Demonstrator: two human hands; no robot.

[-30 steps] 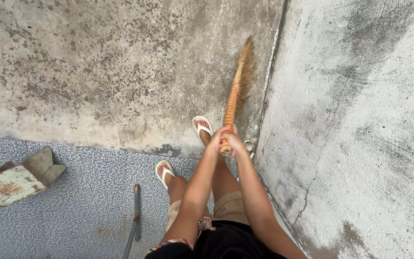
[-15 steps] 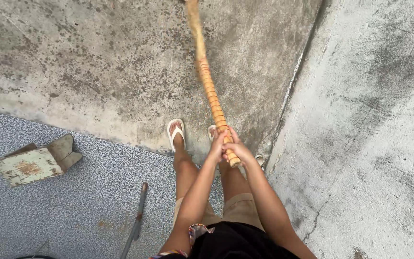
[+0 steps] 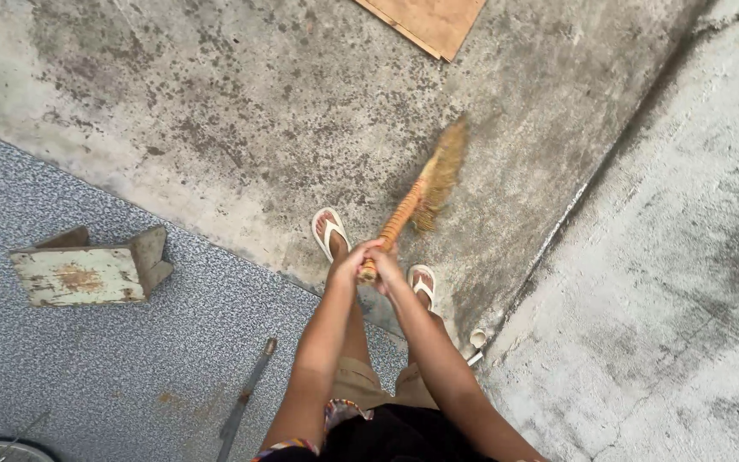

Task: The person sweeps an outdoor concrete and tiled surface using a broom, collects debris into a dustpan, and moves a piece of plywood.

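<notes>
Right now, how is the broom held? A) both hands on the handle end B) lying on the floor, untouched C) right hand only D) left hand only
A: the left hand and the right hand are both wrapped around the near end of the broom, whose bristles sit out over the stained concrete floor.

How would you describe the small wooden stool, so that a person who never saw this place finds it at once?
Start from the blue-grey speckled mat covering the lower left floor. Near its upper edge, left of the person's feet, lies the small stool on its side. It is the only pale, rust-stained wooden piece there, unlike the thin dark rod or the broom.
</notes>
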